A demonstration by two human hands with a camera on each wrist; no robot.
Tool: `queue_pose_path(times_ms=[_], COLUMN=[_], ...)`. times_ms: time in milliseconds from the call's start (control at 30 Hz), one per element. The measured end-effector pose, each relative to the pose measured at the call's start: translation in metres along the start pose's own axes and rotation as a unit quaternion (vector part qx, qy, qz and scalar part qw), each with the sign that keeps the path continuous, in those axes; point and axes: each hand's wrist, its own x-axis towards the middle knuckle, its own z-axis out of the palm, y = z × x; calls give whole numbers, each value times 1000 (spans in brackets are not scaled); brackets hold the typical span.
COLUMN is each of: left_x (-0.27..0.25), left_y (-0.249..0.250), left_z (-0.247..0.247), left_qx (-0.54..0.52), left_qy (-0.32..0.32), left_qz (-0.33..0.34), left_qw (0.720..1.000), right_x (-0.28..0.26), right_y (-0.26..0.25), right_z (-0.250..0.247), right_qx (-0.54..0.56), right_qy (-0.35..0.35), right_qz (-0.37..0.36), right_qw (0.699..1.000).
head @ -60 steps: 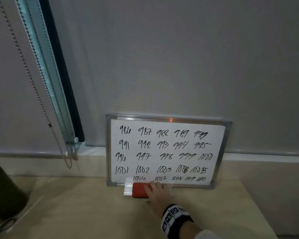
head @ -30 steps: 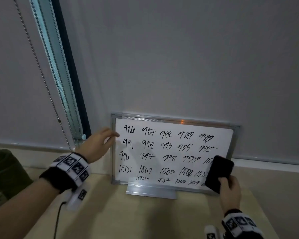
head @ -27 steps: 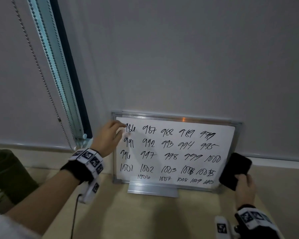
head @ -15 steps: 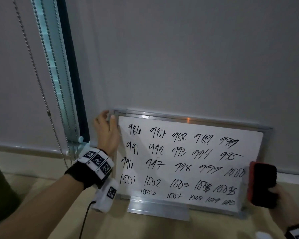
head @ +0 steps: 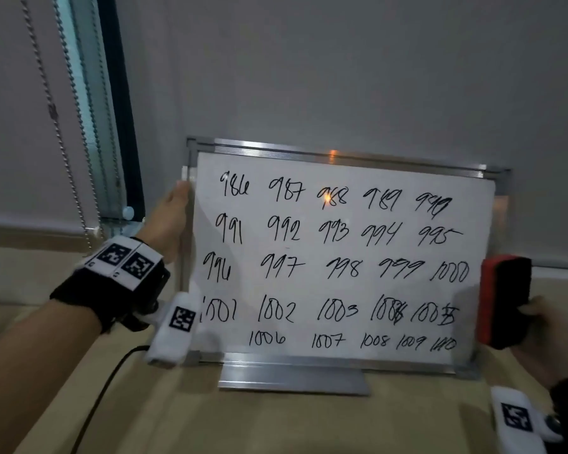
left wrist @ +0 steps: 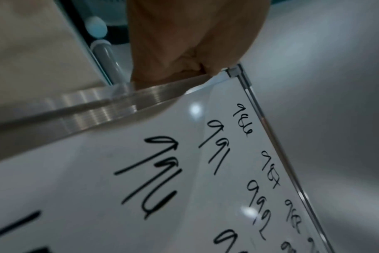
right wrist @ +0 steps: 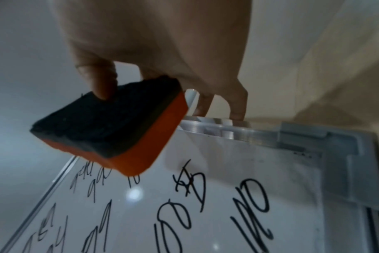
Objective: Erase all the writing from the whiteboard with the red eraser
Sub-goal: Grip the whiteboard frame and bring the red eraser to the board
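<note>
The whiteboard [head: 341, 283] in a silver frame stands on the table against the wall, covered with rows of black handwritten numbers. My left hand [head: 177, 208] grips the frame's left edge near the top corner; in the left wrist view the left hand [left wrist: 184, 68] is curled over the frame with the whiteboard [left wrist: 173, 179] below it. My right hand [head: 535, 319] holds the red eraser [head: 502, 299] upright at the board's right edge, black felt facing me. In the right wrist view the thumb presses the felt of the eraser [right wrist: 110, 130], and two fingertips [right wrist: 238, 111] touch the frame.
Bead chains [head: 56, 126] of a blind hang at the left beside a dark window frame [head: 118, 109]. A metal marker tray [head: 292, 376] juts from the board's bottom edge onto the beige table [head: 276, 424]. A black cable [head: 105, 385] runs from my left wrist.
My right hand took the eraser off the tray and carried it to the board's right edge. My left hand came in and gripped the left frame. The board now looks nearer.
</note>
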Motion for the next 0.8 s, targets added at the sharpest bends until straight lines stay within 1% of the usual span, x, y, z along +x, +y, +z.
queue_pose_path(times_ms=[33,67,133,167,233,300,367,433,467,533,567,600,633,667,700,733,767,800], left_x=[-11,-14,-36,-49,-68,-93,-103,-113,-120,-127,-128,-130,-134,-137,-141,-143,-144,-144], left_y=[3,0,4,7,10,25,41,61,73,95,104,112,118,124,128,131,132,133], left_z=[-6,-14,-26,-31,-42,-51,-57,-57,-54,-48,-45,-44,-42,-38,-33,-27,-21,-14], left_qx=[0,4,2,4,-2,14,21,46,61,128,174,228,301,380,449,498,529,546], left_qy=[-2,-6,-15,-18,-17,-20,12,60,79,78,58,41,30,28,27,20,6,-8], left_qz=[-3,-6,-14,-20,-20,-10,19,82,124,188,198,208,212,213,211,213,218,227], left_qw=[1000,1000,1000,1000,1000,1000,1000,994,987,971,963,950,929,900,868,841,820,806], right_x=[-8,-18,-38,-51,-82,-100,-119,-131,-145,-159,-166,-167,-173,-181,-188,-192,-198,-206], right_y=[-1,0,-10,-15,-28,-34,-41,-51,-62,-75,-75,-78,-80,-85,-89,-90,-92,-94], right_z=[-1,2,-4,0,18,20,20,22,30,50,61,59,63,69,74,77,83,91], right_qx=[38,109,176,193,221,230,217,182,148,30,22,46,7,-32,-68,-106,-155,-213], right_qy=[-42,-99,-171,-215,-263,-286,-253,-226,-186,-63,-59,-26,45,90,113,123,121,96], right_qz=[2,7,39,38,38,47,35,-7,-25,-59,-12,-10,-68,-125,-174,-211,-238,-256], right_qw=[998,989,969,957,938,929,942,957,971,996,998,999,997,988,976,964,951,938])
